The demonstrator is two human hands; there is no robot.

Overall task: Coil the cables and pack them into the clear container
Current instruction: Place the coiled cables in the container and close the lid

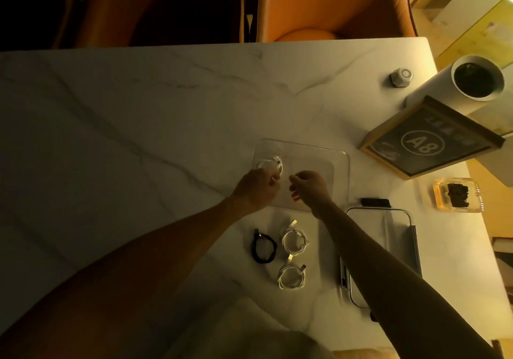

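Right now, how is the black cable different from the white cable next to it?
The black cable is dark; the white cable is pale. The black cable's loop looks narrower and taller, the white cable's rounder. The black cable lies further left. Both are coiled and lie on the table, outside the clear container.

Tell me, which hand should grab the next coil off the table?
Probably the right hand: it looks free, and the white coils lie just beside its forearm. The left hand seems busy with the coil in the container.
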